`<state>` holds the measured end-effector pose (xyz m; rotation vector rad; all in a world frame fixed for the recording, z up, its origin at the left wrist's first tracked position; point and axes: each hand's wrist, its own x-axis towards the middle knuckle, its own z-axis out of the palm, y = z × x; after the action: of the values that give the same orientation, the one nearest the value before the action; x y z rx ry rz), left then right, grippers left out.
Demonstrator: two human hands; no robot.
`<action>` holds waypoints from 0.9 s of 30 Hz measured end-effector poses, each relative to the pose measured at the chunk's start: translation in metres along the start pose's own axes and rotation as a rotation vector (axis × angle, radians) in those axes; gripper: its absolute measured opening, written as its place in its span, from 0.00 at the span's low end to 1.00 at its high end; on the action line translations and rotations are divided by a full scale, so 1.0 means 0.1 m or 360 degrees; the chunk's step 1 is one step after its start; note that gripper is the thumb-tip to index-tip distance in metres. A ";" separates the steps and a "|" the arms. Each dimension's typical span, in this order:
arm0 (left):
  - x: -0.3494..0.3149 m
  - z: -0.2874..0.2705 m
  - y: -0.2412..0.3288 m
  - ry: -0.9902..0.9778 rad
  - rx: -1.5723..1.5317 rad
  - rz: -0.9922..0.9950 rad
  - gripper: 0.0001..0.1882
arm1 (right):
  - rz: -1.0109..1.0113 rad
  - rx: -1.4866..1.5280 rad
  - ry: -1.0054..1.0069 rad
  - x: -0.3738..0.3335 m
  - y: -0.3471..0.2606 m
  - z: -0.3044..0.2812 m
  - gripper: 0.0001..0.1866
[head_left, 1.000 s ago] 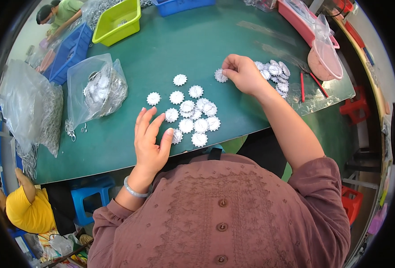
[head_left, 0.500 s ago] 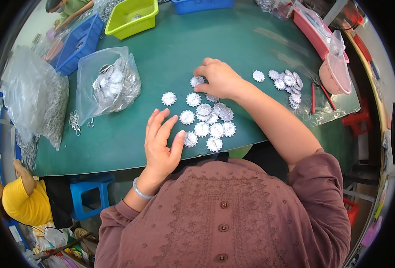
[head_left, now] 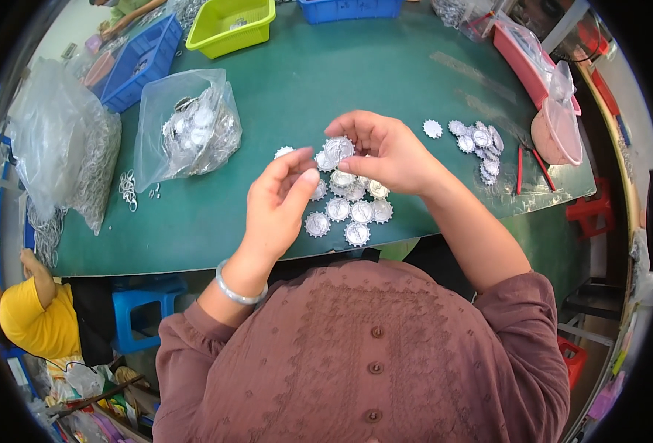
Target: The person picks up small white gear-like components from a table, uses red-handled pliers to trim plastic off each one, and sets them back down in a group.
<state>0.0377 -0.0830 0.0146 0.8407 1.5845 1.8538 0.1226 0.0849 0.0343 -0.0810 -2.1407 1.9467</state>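
My right hand [head_left: 385,151] pinches a silver tooth-edged metal disc [head_left: 338,150] between thumb and fingers, raised a little over the table. Close on its left is my left hand [head_left: 278,203], its fingers loosely bent and apart from the thumb, with nothing visible in it. Below both hands lies a loose group of the same discs [head_left: 360,212], some overlapping. One more disc [head_left: 284,152] shows partly behind my left fingertips. Farther right, a small pile of discs [head_left: 481,138] lies beside a single disc [head_left: 432,129].
A clear bag of discs [head_left: 193,133] and a larger bag of metal rings [head_left: 94,170] stand on the left. Blue [head_left: 145,63] and green [head_left: 234,28] baskets sit at the back. Red-handled pliers [head_left: 520,171] lie near a pink basket [head_left: 559,133]. A person in yellow [head_left: 42,317] is at lower left.
My right hand has drawn nearer with a disc lifted from the table. My left hand has risen towards it, its fingers now more bent.
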 end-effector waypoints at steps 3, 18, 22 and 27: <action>0.09 0.15 0.09 -0.0101 -0.0216 -0.0092 0.10 | -0.0035 0.0088 -0.0003 -0.11 -0.10 0.06 0.22; 0.04 0.31 -0.03 -0.0171 -0.0081 0.0119 0.06 | -0.0075 0.0270 0.0187 -0.44 -0.09 0.00 0.07; -0.03 0.28 0.05 -0.0154 -0.0345 -0.0110 0.05 | -0.0296 -0.0842 0.0498 -0.68 -0.16 -0.33 0.08; -0.02 0.22 0.03 -0.0291 -0.0561 -0.0422 0.08 | 0.0061 -0.2390 0.1482 -1.40 0.11 -1.41 0.18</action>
<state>0.0557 -0.0703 0.0193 0.5909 1.1502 1.7390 0.2878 0.1947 0.0141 -0.9922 -2.2130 -0.1762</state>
